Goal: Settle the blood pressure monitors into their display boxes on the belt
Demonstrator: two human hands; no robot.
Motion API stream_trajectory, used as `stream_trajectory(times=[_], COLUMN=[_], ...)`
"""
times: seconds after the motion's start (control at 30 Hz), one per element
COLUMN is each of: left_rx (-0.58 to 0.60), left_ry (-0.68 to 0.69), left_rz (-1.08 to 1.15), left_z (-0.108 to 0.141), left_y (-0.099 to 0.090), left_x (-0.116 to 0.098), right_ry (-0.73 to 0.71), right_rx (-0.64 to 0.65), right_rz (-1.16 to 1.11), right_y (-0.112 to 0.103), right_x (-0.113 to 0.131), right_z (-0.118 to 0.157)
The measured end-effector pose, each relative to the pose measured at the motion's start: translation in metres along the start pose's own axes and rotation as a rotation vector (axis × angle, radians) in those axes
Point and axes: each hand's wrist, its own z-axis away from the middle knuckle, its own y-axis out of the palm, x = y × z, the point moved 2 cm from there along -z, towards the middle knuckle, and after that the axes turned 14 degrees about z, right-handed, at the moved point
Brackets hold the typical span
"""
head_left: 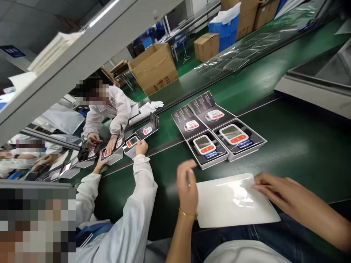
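Head view: green work surface [307, 146] runs across the scene, people in pale clothing sit along its left part
Glossy white rectangular sheet [227, 208]: at the near edge of the work surface, just in front of the wearer's body and above dark blue trousers [290, 230]; light glares off its upper right part
Right hand [276, 190]: thumb and fingers pinched together on the sheet's upper right corner
Left hand [188, 188]: at the sheet's left edge, fingers loosely curled with a gap between thumb and fingertips; whether its side touches the sheet, cannot tell
Wrist: thin gold-coloured bracelet [187, 213] on the left
Two open black-and-white cardboard boxes [215, 161]: side by side beyond the sheet, printed lids raised at the back
Inside them: one white device with grey screen and orange buttons [204, 144] each, with a blue-wrapped battery pack [245, 144] in front
Neighbour on the left: white sleeve [139, 201] reaching forward, hand [142, 147] at another open box
Background: large brown cardboard carton [156, 69], clear plastic trays [241, 58] along the far side
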Motion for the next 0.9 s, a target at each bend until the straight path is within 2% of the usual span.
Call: stream_trajectory(times=[0.07, 0.13, 0.17, 0.23, 0.37, 0.43, 0.5, 0.53, 0.6, 0.67, 0.8, 0.9], left_rx=[0.274, 0.553, 0.637, 0.691, 0.690, 0.659, 0.567, 0.494, 0.343, 0.261, 0.261, 0.232], left_ry=[-0.033, -0.082, -0.103, -0.123, -0.072, 0.000, 0.069, 0.103, 0.169, 0.230, 0.285, 0.286], left_rz=[-0.099, -0.240, -0.301, -0.366, -0.418, -0.426, -0.418, -0.408, -0.387, -0.382, -0.368, -0.349], left_z=[0.021, 0.042, 0.051, 0.062, 0.069, 0.068, 0.061, 0.054, 0.034, 0.009, -0.034, -0.045], left_y=[0.001, 0.005, 0.007, 0.012, 0.016, 0.015, 0.013, 0.013, 0.017, 0.027, 0.050, 0.055], left_x=[0.008, 0.022, 0.029, 0.043, 0.054, 0.050, 0.043, 0.038, 0.030, 0.026, 0.030, 0.035], right_ry=[-0.058, -0.099, -0.118, -0.167, -0.216, -0.207, -0.192, -0.184, -0.170, -0.211, -0.385, -0.399], right_rx=[0.069, 0.073, 0.064, 0.077, 0.129, 0.192, 0.225, 0.201, 0.066, -0.068, -0.153, -0.255], right_rz=[0.005, 0.055, 0.077, 0.078, 0.007, -0.086, -0.207, -0.250, -0.261, -0.198, -0.030, 0.075], right_y=[0.021, 0.039, 0.045, 0.056, 0.060, 0.050, 0.031, 0.019, -0.004, -0.017, -0.016, -0.015], right_x=[-0.002, -0.002, -0.001, 0.000, 0.000, 0.001, 0.002, 0.003, 0.007, 0.013, 0.027, 0.030], right_z=[-0.020, -0.033, -0.037, -0.040, -0.040, -0.042, -0.049, -0.054, -0.070, -0.090, -0.124, -0.129])
